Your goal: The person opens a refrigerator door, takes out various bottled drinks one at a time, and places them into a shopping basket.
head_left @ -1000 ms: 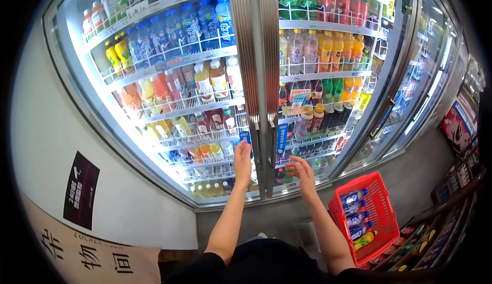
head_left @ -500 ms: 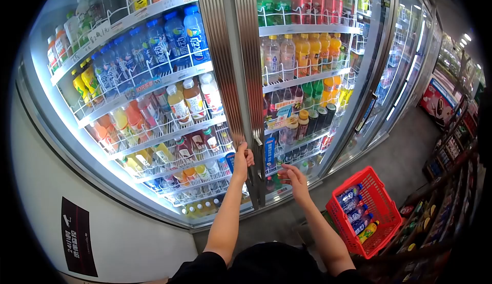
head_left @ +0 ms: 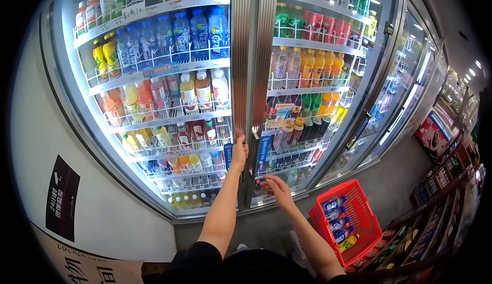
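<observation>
My left hand (head_left: 239, 152) is wrapped round the handle on the edge of the left glass fridge door (head_left: 239, 89). That door looks shut or nearly so, beside the right door's metal frame (head_left: 264, 63). Behind its glass stand rows of drinks, among them blue-labelled bottles (head_left: 181, 35). Right of the handles, my right hand (head_left: 277, 187) hangs in front of the lower part of the right door with its fingers apart, holding nothing. Below it to the right sits a red shopping basket (head_left: 365, 227) with several blue-labelled bottles (head_left: 338, 222) and a yellow bottle (head_left: 349, 242) inside.
More fridge doors (head_left: 394, 89) run off to the right. Shelves of packaged goods (head_left: 425, 232) line the right side of the grey floor (head_left: 397, 174). A white wall panel (head_left: 97, 181) with a black sign (head_left: 62, 198) is at the left.
The view has shifted, so the fridge appears more upright and the basket lower and further left. My left hand stays on the handle; my right hand remains apart from the door.
</observation>
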### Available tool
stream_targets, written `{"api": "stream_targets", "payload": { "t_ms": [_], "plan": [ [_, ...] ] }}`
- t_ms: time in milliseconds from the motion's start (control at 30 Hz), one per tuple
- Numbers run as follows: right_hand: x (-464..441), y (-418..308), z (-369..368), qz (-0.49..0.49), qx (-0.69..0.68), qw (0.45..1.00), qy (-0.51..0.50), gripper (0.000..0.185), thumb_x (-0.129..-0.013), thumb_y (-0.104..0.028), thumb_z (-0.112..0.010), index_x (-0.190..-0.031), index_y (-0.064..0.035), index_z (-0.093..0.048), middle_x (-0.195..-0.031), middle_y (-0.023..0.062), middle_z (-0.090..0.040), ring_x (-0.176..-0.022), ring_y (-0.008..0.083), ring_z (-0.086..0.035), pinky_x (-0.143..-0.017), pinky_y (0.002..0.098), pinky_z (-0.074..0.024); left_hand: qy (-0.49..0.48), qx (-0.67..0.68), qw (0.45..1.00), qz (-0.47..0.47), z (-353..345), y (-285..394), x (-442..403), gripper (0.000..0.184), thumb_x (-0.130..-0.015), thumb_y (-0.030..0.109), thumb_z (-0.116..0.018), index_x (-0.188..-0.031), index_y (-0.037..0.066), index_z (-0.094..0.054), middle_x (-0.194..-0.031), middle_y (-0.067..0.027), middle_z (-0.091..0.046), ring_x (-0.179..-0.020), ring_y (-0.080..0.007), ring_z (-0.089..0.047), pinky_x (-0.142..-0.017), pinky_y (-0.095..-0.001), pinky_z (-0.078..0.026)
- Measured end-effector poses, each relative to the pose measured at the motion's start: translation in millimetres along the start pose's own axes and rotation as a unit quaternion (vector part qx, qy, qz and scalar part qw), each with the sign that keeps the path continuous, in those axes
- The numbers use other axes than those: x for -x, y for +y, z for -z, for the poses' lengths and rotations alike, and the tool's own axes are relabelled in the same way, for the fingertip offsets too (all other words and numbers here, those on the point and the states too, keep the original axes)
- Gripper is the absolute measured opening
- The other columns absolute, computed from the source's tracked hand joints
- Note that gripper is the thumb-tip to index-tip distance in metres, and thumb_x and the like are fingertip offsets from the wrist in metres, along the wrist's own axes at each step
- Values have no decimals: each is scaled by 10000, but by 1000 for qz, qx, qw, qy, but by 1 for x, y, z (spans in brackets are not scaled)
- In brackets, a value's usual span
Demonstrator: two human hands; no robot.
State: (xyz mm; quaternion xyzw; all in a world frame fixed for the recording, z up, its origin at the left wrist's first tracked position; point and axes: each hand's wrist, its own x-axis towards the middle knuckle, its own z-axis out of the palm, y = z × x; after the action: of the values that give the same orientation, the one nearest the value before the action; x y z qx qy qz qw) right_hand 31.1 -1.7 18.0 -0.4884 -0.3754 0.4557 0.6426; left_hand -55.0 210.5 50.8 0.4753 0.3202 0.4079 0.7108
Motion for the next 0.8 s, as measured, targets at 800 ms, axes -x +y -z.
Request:
{"api": "stream_targets", "payload": {
  "t_ms": [800],
  "plan": [
    [117,-35,28,62,-27,993,-94,293,-1028,-190,-457,-1242,-36,-583,-1041,83,-673,-930,133,-635,-801,263,-506,353,-49,924,-136,-21,-33,317,289,-946,273,-552,-762,50,-545,-690,-8,-475,-627,-117,-460,-599,-268,-378]
  ]
}}
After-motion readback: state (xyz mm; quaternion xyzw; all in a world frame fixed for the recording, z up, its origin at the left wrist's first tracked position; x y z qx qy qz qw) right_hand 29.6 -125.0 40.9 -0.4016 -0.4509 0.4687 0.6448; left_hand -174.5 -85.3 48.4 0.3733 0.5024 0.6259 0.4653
